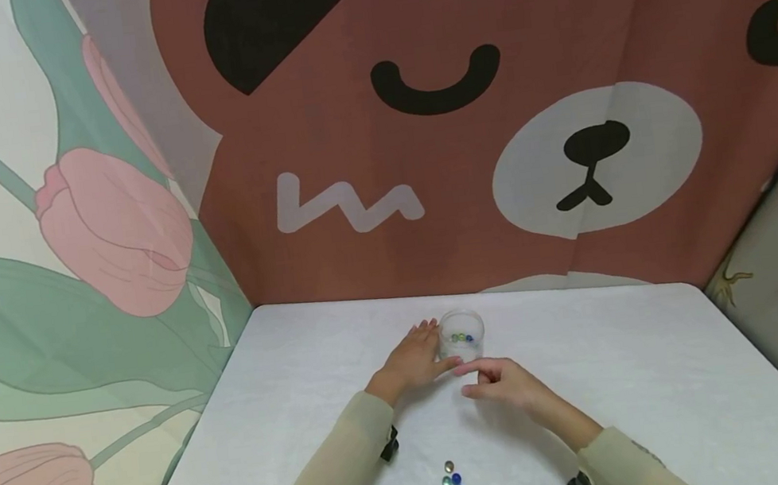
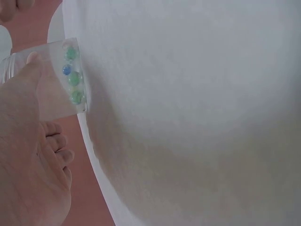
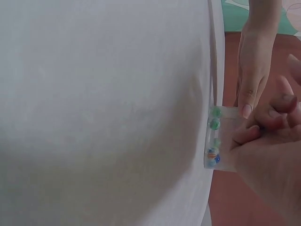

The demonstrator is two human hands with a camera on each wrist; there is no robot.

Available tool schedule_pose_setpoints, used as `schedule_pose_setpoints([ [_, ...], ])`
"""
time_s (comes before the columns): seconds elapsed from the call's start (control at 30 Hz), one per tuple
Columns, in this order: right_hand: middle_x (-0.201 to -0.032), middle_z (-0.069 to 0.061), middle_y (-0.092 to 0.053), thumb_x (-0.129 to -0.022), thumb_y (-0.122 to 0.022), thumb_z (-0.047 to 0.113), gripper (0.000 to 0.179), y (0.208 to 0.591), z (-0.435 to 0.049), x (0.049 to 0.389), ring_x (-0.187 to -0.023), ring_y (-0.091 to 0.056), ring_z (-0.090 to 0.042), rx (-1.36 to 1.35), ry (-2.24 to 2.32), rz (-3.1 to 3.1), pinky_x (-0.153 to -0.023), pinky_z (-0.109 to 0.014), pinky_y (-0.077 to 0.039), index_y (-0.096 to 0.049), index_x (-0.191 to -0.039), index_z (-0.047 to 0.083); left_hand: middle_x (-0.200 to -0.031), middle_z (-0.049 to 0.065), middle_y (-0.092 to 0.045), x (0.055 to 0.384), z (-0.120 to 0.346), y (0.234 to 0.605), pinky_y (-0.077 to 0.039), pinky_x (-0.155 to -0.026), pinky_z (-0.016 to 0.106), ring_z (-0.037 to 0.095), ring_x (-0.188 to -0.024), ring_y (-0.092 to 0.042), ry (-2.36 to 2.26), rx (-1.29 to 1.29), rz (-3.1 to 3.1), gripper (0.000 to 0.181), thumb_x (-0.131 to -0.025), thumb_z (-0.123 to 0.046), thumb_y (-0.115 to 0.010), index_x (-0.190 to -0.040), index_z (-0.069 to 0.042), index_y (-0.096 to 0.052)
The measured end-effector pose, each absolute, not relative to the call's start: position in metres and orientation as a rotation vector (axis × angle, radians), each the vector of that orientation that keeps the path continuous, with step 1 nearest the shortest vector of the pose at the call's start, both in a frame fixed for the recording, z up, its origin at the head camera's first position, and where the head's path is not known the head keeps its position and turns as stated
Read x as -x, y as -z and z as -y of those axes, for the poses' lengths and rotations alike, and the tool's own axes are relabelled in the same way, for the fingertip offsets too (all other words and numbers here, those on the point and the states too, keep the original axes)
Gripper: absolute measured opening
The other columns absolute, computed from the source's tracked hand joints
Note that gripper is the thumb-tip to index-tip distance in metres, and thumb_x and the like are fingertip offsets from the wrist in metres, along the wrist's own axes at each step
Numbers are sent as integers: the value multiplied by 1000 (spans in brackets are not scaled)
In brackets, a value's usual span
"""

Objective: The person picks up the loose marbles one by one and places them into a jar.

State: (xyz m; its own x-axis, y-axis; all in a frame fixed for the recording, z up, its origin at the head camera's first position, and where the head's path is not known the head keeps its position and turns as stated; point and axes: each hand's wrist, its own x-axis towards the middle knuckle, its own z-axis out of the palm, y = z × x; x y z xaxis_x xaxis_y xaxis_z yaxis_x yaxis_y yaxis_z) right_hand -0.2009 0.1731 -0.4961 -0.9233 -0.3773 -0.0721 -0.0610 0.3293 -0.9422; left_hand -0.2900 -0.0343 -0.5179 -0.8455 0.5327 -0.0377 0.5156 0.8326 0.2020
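A clear cup [image 1: 462, 334] stands upright towards the back of the table, holding several green and blue glass marbles [image 2: 74, 78] at its bottom. My left hand [image 1: 413, 358] is at the cup's left side with fingers extended, its thumb lying across the front wall. On the near right side, my right hand [image 1: 509, 382] points its index finger at the cup's front, close to the left thumb. Its thumb is apart from the index finger and the other fingers are curled under; no marble shows between them. In the right wrist view this hand partly covers the cup.
Several loose marbles [image 1: 457, 478], amber, green and blue, lie grouped near the table's front, between the forearms. A white cloth covers the table [image 1: 663, 371]. Behind it hangs a brown bear-print curtain [image 1: 455, 251], and a tulip-print curtain [image 1: 137, 367] is on the left.
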Motion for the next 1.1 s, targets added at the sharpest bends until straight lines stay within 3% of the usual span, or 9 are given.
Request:
schedule_pose_setpoints([
  [0.7, -67, 8, -46, -93, -74, 12, 41, 501, -171, 197, -60, -44, -1, 841, 1429, -2045, -56, -15, -40, -65, -131, -2, -167, 11, -25, 289, 34, 514, -13, -128, 34, 24, -155, -19, -281, -829, -2916, 94, -98, -73, -37, -158, -1, -30],
  [1.1, -68, 10, -50, -90, -77, 14, 34, 501, -162, 189, -60, -44, 1, 964, 1221, -2071, -57, -13, -39, -72, -123, 7, -166, 12, -26, 291, 35, 519, -13, -128, 34, 25, -155, -20, -274, -853, -2912, 95, -98, -73, -38, -158, 0, -30],
])
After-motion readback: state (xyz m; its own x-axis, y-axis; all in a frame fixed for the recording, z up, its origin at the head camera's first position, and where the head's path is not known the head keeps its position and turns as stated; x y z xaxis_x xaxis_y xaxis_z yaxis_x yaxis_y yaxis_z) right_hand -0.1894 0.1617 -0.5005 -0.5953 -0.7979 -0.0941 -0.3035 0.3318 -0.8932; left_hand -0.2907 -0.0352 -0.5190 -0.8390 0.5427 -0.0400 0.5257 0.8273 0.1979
